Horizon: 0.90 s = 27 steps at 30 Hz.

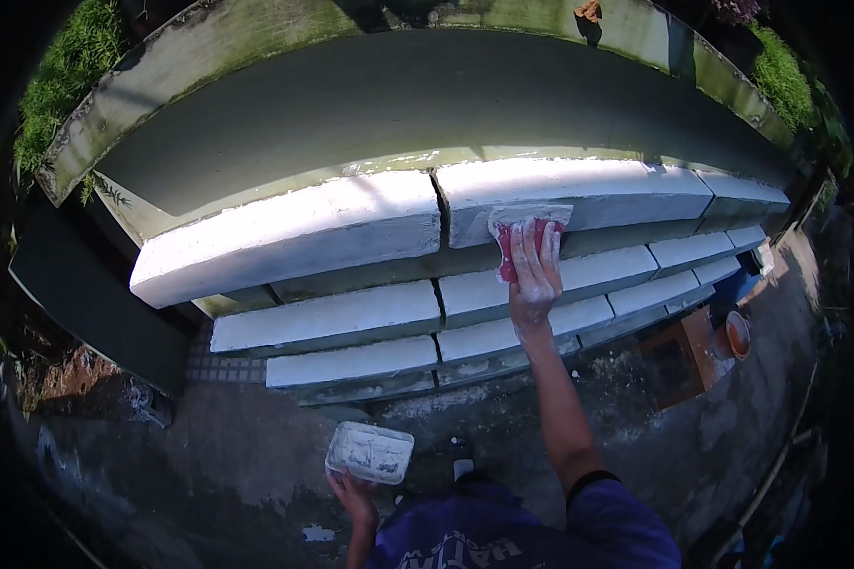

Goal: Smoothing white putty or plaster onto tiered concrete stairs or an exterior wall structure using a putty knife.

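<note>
My right hand point(539, 275) reaches up to the front face of the top white-coated concrete block point(626, 204), just right of a dark vertical gap. Its fingers press a red putty spreader point(507, 260), smeared with white paste, flat against that face. A patch of wet white paste point(541, 211) shows along the spreader's upper edge. Low down by my body, my left hand point(353, 491) grips a rectangular plastic tub point(407, 444) from below left. White paste coats the tub inside. White smears also mark my right hand.
Two lower white-coated ledges point(351, 316) step down below the top one. A mossy wall point(256, 43) curves behind. On the ground at right are a brown board or box point(678, 360) and an orange bucket point(738, 334). A dark panel point(95, 284) leans at left.
</note>
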Each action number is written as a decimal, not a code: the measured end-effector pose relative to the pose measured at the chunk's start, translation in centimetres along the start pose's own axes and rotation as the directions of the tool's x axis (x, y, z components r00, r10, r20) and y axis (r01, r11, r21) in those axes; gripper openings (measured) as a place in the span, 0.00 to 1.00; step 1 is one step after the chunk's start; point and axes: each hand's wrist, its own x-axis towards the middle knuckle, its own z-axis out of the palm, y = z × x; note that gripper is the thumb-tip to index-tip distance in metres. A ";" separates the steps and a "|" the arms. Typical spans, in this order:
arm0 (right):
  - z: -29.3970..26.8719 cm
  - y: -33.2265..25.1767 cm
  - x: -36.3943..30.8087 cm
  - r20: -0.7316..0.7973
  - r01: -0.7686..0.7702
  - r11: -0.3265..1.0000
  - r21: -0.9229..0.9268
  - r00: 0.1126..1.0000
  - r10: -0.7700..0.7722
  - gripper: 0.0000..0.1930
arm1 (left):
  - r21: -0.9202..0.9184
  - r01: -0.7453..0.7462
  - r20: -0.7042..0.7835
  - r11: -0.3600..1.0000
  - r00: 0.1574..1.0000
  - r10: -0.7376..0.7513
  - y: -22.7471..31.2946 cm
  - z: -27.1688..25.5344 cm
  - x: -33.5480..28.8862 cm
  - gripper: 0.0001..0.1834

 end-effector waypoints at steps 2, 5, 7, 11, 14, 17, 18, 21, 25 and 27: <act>0.8 -0.2 -2.5 0.098 0.015 0.999 0.040 0.995 -0.018 0.21 | -0.003 -0.006 0.018 1.000 1.000 0.006 -0.1 0.0 -0.1 0.34; -0.3 -1.6 -5.2 0.203 0.045 0.993 0.106 0.977 -0.066 0.21 | -0.005 0.001 -0.019 1.000 1.000 -0.001 -0.4 -0.2 0.0 0.34; -1.5 -2.2 -5.6 0.190 0.073 0.984 0.163 0.976 -0.104 0.19 | -0.029 -0.006 -0.009 1.000 1.000 0.006 -0.2 -0.1 -0.1 0.34; -3.3 -3.5 0.7 -0.041 0.133 0.988 0.076 0.991 -0.130 0.20 | -0.008 0.001 -0.014 1.000 1.000 -0.001 -0.1 -0.5 -0.3 0.34; -0.5 -2.9 2.3 0.084 0.074 0.997 -0.001 0.994 -0.074 0.20 | -0.013 -0.033 0.004 0.999 0.999 0.033 -0.6 -0.6 0.2 0.35; 1.4 -3.1 -1.4 0.101 0.071 0.997 0.016 0.992 -0.072 0.21 | -0.039 -0.039 0.009 0.998 0.999 0.039 -0.2 0.0 -0.3 0.35; 1.3 -3.6 -2.8 0.135 0.063 0.997 0.040 0.989 -0.068 0.21 | -0.051 -0.028 -0.009 0.998 1.000 0.028 0.1 0.2 -0.6 0.36; -0.5 -5.1 -5.1 0.204 0.031 0.992 0.119 0.977 -0.055 0.20 | -0.051 -0.024 -0.035 0.998 0.999 0.023 0.0 -0.2 -0.7 0.36; -3.0 -5.5 -1.5 0.087 0.069 0.987 0.145 0.993 -0.083 0.18 | -0.068 -0.005 -0.079 0.998 0.997 -0.001 0.1 -0.5 -1.0 0.36; -3.2 -5.0 1.3 0.001 0.104 0.991 0.085 0.995 -0.104 0.20 | -0.034 -0.003 -0.075 0.999 0.997 0.000 -0.3 -0.8 -0.6 0.35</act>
